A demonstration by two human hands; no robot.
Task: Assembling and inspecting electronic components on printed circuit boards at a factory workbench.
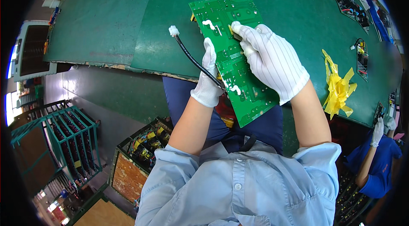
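Green circuit board (233, 57) sits centre frame, tilted, solder side up, lifted off the green tabletop (106, 21) w/ its far end toward the top and near end down over the lap. Held that way prob. so the underside faces the eyes for a look or touch-up.

Left hand (207, 79), white glove, grip closed on the board's left edge: thumb up on the face, fingers behind. A black cable (191, 59) runs from under that hand up-left to a white plug (173, 30), hanging free.

Right hand (270, 57), striped white glove, lies over the board's right side, grip closed pinching a small dark-yellowish part (234, 34) against the upper face; what it is, can't tell.

Yellow tape scraps (338, 87) right of frame on the tabletop, more boards (351, 6) upper right. A co-worker's gloved hand (377, 131) at far right edge.
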